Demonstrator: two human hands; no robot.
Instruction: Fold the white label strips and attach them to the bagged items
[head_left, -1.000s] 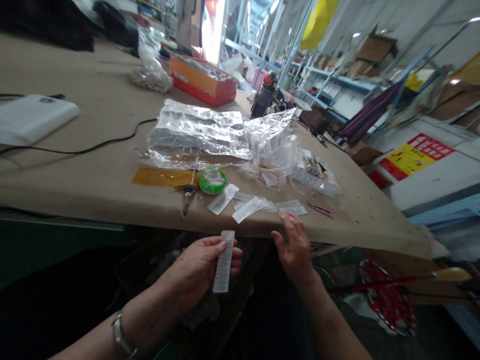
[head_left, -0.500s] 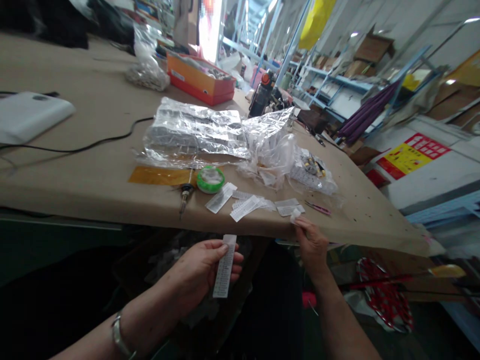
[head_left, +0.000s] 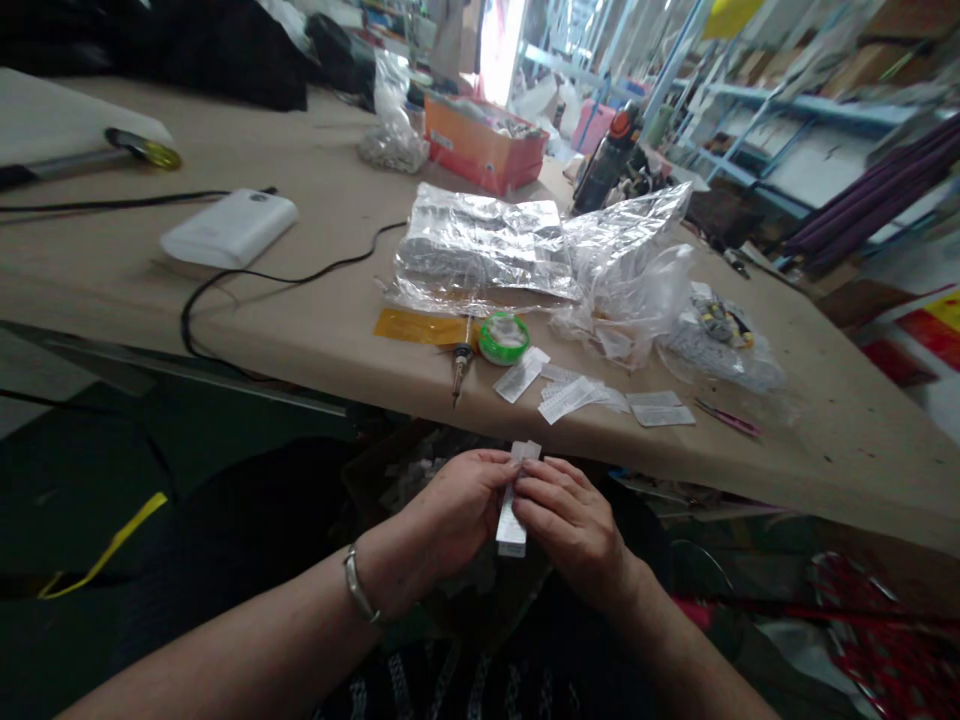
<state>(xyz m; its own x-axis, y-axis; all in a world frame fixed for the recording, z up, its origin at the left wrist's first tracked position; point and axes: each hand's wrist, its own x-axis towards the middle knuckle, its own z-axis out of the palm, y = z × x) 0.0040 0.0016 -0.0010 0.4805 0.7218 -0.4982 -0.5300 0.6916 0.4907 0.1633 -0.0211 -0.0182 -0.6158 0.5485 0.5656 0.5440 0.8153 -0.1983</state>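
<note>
Below the table's front edge, both of my hands meet on a narrow white printed strip. My left hand pinches its upper part, a bracelet on that wrist. My right hand is closed over the strip from the right, fingers curled against it. Just above them on the brown table lie several more white strips, a green solder reel and a soldering iron.
Silver foil bags and clear plastic bags sit mid-table. A white box with a black cable lies to the left, an orange box and a dark bottle at the back. Pink tweezers lie to the right.
My right hand left the strips at the table edge and came to the strip held by my left hand. The view has shifted to the left.
</note>
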